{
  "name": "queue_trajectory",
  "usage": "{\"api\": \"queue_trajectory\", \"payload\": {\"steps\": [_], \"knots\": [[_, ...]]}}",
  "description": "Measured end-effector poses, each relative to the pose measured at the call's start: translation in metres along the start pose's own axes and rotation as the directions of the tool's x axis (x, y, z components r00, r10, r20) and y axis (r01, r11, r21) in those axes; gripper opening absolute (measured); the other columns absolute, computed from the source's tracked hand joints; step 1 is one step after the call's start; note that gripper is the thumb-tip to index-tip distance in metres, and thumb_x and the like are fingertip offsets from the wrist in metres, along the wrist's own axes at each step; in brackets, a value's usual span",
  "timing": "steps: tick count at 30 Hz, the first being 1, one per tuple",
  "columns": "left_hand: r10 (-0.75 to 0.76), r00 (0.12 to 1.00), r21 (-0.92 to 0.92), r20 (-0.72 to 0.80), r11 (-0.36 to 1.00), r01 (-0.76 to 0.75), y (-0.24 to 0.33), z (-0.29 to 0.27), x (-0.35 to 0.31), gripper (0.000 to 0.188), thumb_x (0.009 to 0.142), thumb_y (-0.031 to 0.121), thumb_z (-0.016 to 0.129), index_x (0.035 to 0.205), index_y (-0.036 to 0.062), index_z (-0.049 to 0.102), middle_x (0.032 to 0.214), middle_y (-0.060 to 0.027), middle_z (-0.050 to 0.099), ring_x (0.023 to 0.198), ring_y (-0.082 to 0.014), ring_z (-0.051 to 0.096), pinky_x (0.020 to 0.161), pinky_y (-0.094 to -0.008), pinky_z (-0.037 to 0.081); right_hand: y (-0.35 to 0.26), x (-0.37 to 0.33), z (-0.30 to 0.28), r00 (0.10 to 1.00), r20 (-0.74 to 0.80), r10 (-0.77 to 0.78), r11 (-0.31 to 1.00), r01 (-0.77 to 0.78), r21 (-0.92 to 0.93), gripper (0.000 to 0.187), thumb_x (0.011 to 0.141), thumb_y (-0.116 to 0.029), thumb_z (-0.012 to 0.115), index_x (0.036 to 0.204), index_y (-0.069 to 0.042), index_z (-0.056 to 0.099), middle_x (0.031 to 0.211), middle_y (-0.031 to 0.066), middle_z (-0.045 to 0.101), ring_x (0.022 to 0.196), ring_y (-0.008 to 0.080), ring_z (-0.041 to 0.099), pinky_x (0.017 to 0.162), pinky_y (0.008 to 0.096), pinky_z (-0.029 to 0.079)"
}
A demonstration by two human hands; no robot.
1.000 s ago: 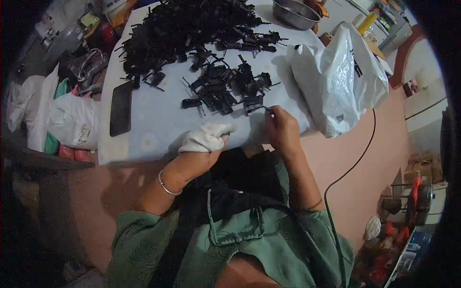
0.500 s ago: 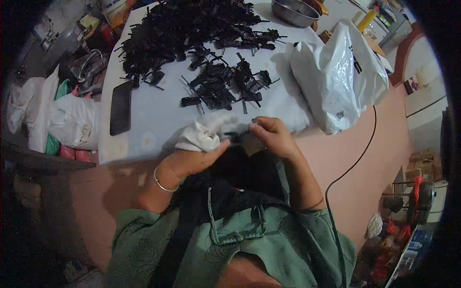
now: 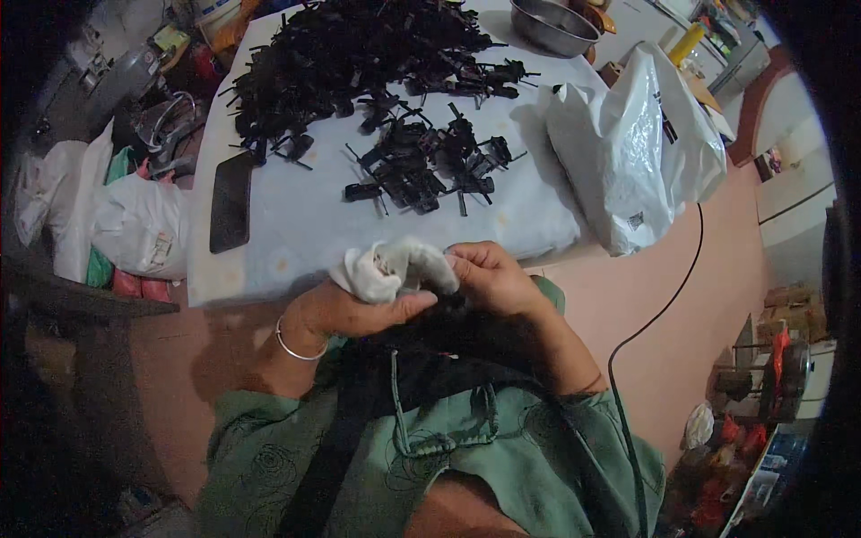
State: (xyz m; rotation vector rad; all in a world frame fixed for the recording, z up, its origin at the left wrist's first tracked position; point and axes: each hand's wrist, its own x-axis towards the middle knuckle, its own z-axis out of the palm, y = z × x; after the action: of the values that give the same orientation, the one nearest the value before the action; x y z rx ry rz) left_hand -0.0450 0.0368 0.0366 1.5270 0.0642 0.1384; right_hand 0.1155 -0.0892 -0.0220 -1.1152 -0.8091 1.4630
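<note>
My left hand (image 3: 359, 309), a bangle on its wrist, has white cloth (image 3: 386, 269) bunched over its fingers; whether this is a rag or a glove is unclear. The thumb is bent inward below the cloth. Right beside it, my right hand (image 3: 493, 280) pinches with thumb and fingertips at the cloth's edge. A small black plastic part (image 3: 454, 299) shows faintly between the hands, mostly hidden and dark against my clothes. Beyond them on the white-covered table (image 3: 296, 269) lies a small group of similar black parts (image 3: 417, 170) with thin pins sticking out.
A large heap of black parts (image 3: 350, 63) covers the table's far side. A black phone (image 3: 230, 202) lies at the left edge. On the right stand a white plastic bag (image 3: 619, 152) and a metal bowl (image 3: 556, 27). A black cable (image 3: 659, 309) runs down to the floor.
My right hand has come down and left, closer to the cloth. The cloth now reaches across to the right fingertips, and the black part between the hands shows less.
</note>
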Motion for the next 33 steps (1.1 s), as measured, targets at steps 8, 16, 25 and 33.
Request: {"api": "queue_trajectory", "payload": {"steps": [8,16,25,33], "knots": [[0.11,0.989,0.237,0.094,0.963,-0.129,0.005,-0.001,-0.008,0.023,0.076,0.004,0.061,0.098,0.0,0.057,0.091,-0.0052,0.061,0.066,-0.0064,0.054,0.056,-0.0197,0.043,-0.003,0.002,0.023,0.997,-0.036,0.061,0.998,-0.062,-0.02,0.021,0.089,-0.023,0.048,0.085,-0.005,0.057,0.063,-0.0071,0.048,0.052,0.0024,0.041,0.045,0.0186,0.034],[0.335,0.742,0.438,-0.58,0.897,-0.062,-0.048,0.015,0.011,0.02,0.087,0.015,0.051,0.101,0.0014,0.054,0.082,-0.0018,0.059,0.07,-0.0083,0.053,0.063,-0.0217,0.044,-0.007,0.007,0.043,0.58,0.207,-0.788,0.162,0.52,-0.839,0.024,0.069,-0.013,0.069,0.082,-0.002,0.051,0.061,0.0103,0.048,0.049,0.0227,0.046,0.045,0.0312,0.037],[-0.07,0.907,-0.148,-0.416,0.989,0.009,-0.039,0.021,0.002,0.014,0.086,0.009,0.048,0.098,0.0014,0.051,0.08,-0.0021,0.055,0.066,-0.0075,0.052,0.057,-0.0203,0.044,-0.002,0.015,0.028,0.754,-0.244,-0.61,0.667,0.323,-0.671,0.018,0.081,-0.012,0.056,0.071,0.0,0.048,0.058,0.0101,0.048,0.049,0.0163,0.044,0.046,0.0289,0.037],[0.554,0.783,0.846,-0.284,0.528,-0.067,-0.041,0.019,0.005,0.014,0.076,0.003,0.054,0.09,-0.0009,0.054,0.08,-0.0107,0.057,0.069,-0.0228,0.058,0.062,-0.0302,0.047,-0.002,0.013,0.031,0.87,-0.13,-0.475,0.621,0.227,-0.75,0.024,0.087,-0.019,0.049,0.073,0.001,0.05,0.055,0.0096,0.045,0.053,0.0146,0.042,0.051,0.0301,0.037]]}}
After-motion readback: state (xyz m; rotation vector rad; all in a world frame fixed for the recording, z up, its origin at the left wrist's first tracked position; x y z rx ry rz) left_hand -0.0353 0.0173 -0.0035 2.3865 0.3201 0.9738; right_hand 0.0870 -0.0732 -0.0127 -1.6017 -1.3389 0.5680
